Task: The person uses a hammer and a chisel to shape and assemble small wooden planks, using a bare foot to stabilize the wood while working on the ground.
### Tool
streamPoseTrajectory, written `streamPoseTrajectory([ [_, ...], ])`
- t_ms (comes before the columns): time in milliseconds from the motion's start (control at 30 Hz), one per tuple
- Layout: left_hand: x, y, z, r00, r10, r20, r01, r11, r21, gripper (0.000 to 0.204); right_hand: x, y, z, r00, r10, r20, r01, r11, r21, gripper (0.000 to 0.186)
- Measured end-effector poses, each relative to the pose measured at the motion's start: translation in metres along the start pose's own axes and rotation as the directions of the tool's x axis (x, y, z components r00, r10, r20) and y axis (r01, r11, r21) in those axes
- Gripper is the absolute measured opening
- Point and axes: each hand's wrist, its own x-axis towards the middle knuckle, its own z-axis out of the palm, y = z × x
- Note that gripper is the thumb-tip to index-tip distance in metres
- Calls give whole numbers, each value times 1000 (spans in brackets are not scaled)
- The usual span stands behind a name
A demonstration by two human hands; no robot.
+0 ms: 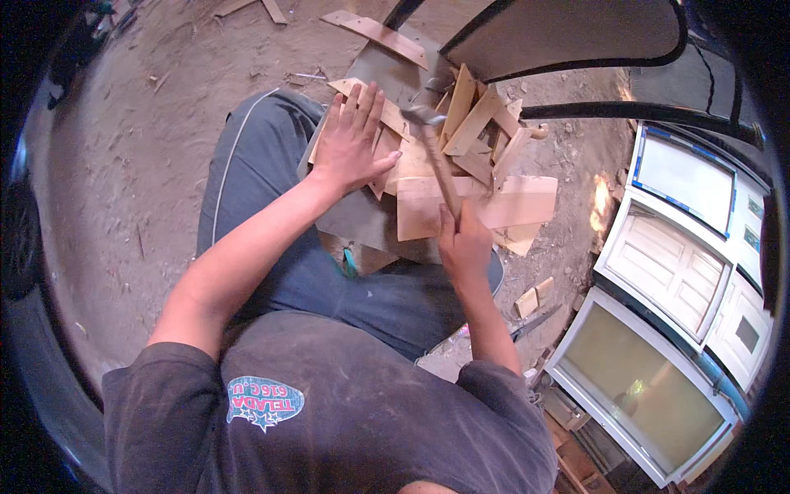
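My left hand (352,146) lies flat with its fingers stretched out, pressing on a light wooden strip (395,121) and the pale pieces under it. In my right hand (466,239) is a hammer (440,165), gripped round its wooden handle. Its metal head is just above the right end of that strip; whether they touch I cannot tell. A wider pale board (522,202) lies crosswise beneath the handle. To the right of the hammer head, several short wooden pieces (473,123) are heaped at odd angles. All this rests on a grey surface (362,221) in front of my knees.
Another wooden strip (383,37) lies at the far end of the grey surface. A black-framed chair (568,37) stands at the far right. Framed white door panels (666,255) and an old television-like cabinet (642,387) are on the right. Two small wood blocks (534,297) lie on the dirt floor.
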Motion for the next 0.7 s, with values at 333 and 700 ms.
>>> streamPoseTrajectory([
  [333,-3,0,1,1000,12,-1,-12,1000,4,112,-7,20,1,999,42,24,-41,998,-39,26],
  [700,55,-4,-34,930,65,362,-86,996,40,95,-102,9,-22,933,358,38,-354,892,280,33],
])
